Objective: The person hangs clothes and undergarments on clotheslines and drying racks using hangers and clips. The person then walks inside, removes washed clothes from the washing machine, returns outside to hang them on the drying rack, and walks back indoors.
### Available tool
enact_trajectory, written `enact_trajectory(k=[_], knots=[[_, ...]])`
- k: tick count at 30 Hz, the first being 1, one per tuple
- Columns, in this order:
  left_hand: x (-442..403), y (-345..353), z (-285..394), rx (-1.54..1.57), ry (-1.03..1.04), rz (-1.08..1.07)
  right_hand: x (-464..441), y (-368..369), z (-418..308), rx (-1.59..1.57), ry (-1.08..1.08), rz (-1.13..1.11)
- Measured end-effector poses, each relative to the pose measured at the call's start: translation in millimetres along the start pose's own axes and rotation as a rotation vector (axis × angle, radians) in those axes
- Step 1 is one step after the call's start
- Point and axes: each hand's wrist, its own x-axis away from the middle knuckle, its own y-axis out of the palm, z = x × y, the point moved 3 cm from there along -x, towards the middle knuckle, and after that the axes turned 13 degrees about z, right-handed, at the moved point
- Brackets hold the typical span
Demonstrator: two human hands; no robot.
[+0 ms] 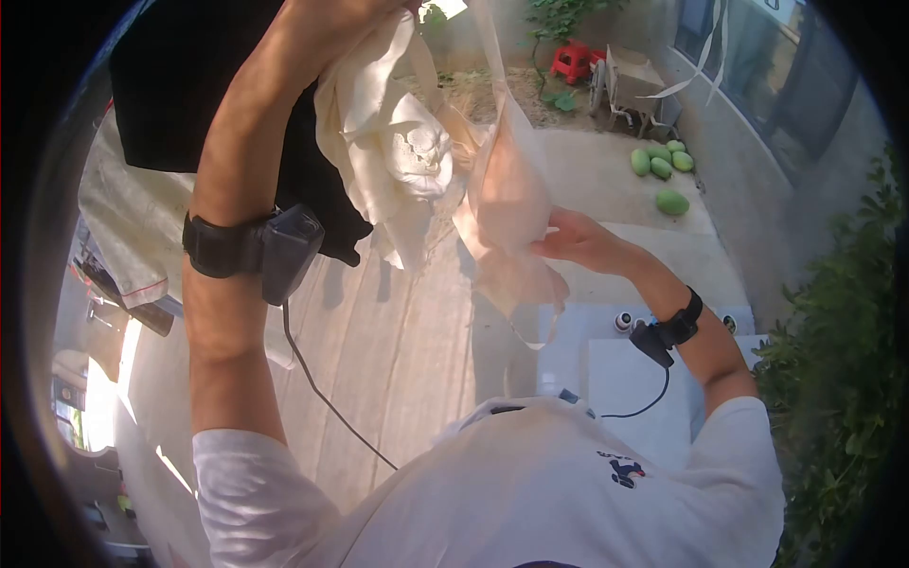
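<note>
My left hand is raised at the top edge of the view, beside a bunched cream-white cloth that hangs down. Its fingers are mostly cut off by the frame, so I cannot see how they hold. A pale pink, thin garment with straps, apparently a bra, hangs in the sunlight right of the cloth. My right hand pinches its right edge, with the fingertips partly hidden by the fabric. A black garment hangs behind my left forearm.
A pale cloth with a red line hangs at left. Several green melons lie on the concrete, near a cart and a red stool. Leafy plants line the right side. Cables run from devices strapped to both arms.
</note>
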Motion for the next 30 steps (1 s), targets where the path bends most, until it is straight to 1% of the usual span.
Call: enact_trajectory(k=[1,2,3,4,5,7,8,9,10,11,12,13,14,15,17,18,19,21,22,23,25,26,27,28,30], knots=[[2.6,0.2,6.8,-0.123,0.016,0.082,-0.8,2.2,0.8,-0.155,0.136,0.042],[12.1,3.3,21.6,-0.241,0.250,0.303,-2.8,3.8,-7.1,-0.158,0.133,0.046],[30.4,9.4,39.7,-0.355,0.485,0.526,-3.9,3.2,-17.8,-0.052,0.155,0.074],[47.8,17.1,49.7,-0.340,0.488,0.378,-3.7,1.9,-24.7,0.053,0.176,0.103],[66.0,25.7,56.4,-0.321,0.488,0.223,-3.4,0.9,-27.4,0.044,0.178,0.110],[102.2,57.5,51.2,0.023,0.447,-0.241,-6.1,3.6,-34.5,0.202,-0.130,0.031],[112.1,71.6,43.1,0.031,0.379,-0.383,-7.5,4.8,-27.9,0.094,-0.061,0.062],[120.6,84.3,33.0,0.038,0.310,-0.521,-4.6,4.8,-31.9,0.092,-0.056,0.063],[125.3,88.9,20.2,-0.023,0.281,-0.548,-4.2,5.3,-37.3,0.047,0.048,0.052],[124.9,89.6,10.9,-0.020,0.285,-0.548,-2.4,3.2,-39.4,0.005,0.150,0.043],[123.0,89.4,5.7,-0.055,0.276,-0.600,1.9,0.7,-36.0,0.008,0.147,0.048],[122.0,89.4,1.3,-0.090,0.267,-0.655,10.9,0.6,-31.6,-0.134,0.091,0.010],[123.8,85.2,2.3,-0.023,0.287,-0.548,23.1,3.7,-28.7,-0.275,0.035,-0.029],[121.9,83.4,1.8,-0.023,0.287,-0.549,33.2,6.3,-24.6,-0.276,0.035,-0.029],[114.1,76.2,1.8,0.072,0.222,-0.558,52.1,13.4,-16.4,0.260,-0.043,-0.010],[110.2,73.6,-0.5,0.053,0.219,-0.602,57.0,13.3,-14.8,0.295,0.079,0.068],[104.7,68.8,-4.1,0.052,0.214,-0.602,57.4,6.4,-11.3,0.294,0.080,0.064],[99.1,61.0,-15.1,0.079,0.090,-0.819,59.2,-14.0,4.5,0.150,0.205,-0.023],[96.1,57.2,-16.1,0.175,0.018,-0.848,61.8,-22.1,12.8,0.152,0.206,-0.021],[94.1,55.5,-19.0,0.177,0.023,-0.847,64.4,-31.1,21.9,0.169,0.228,0.001],[92.8,51.6,-29.5,0.379,-0.125,-0.861,64.9,-37.5,18.3,0.190,0.249,0.032],[92.7,52.3,-42.4,0.243,-0.069,-0.911,68.0,-40.0,12.9,0.035,0.303,0.005],[92.5,51.4,-42.6,0.245,-0.064,-0.908,70.4,-41.5,5.4,-0.122,0.355,-0.024],[93.7,48.1,-44.5,0.230,-0.071,-0.903,70.2,-43.1,-3.8,-0.117,0.354,-0.021],[94.4,41.1,-47.7,0.218,-0.079,-0.895,71.5,-52.3,-14.7,-0.037,0.532,-0.003]])
